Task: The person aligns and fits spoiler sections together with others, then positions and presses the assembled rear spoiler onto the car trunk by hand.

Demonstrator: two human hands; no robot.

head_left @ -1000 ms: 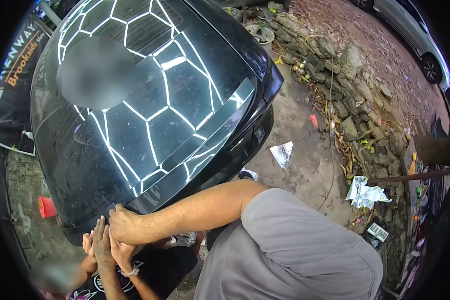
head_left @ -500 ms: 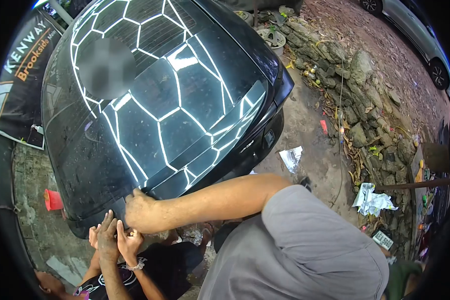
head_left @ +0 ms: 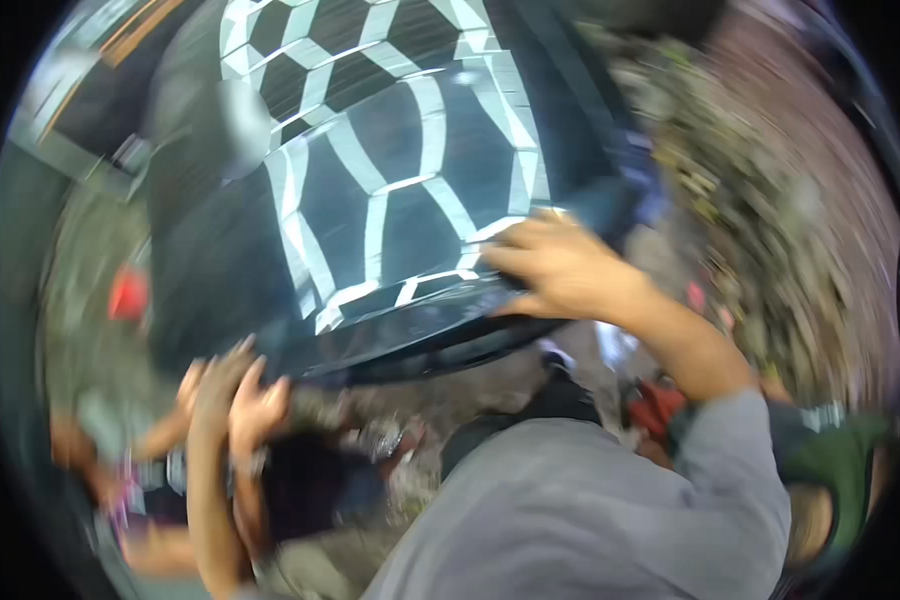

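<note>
A dark car's rear end, with a glossy trunk lid, lies before me and mirrors white hexagonal light lines. My right hand is on the lid's rear edge toward the right, fingers spread and thumb apart, with nothing in it. At the car's left rear corner, my left hand touches the edge, its blurred fingers stretched forward. A co-worker's hands are close on both sides of my left hand, at the same corner.
The co-worker crouches at lower left. Another person in green is at lower right. A red container stands on the ground to the left. Blurred rocks line the right side. A banner hangs at upper left.
My right hand has gone from the left corner, beside my left hand, rightward along the lid's edge. My left hand stays at the corner. The view has shifted and blurred.
</note>
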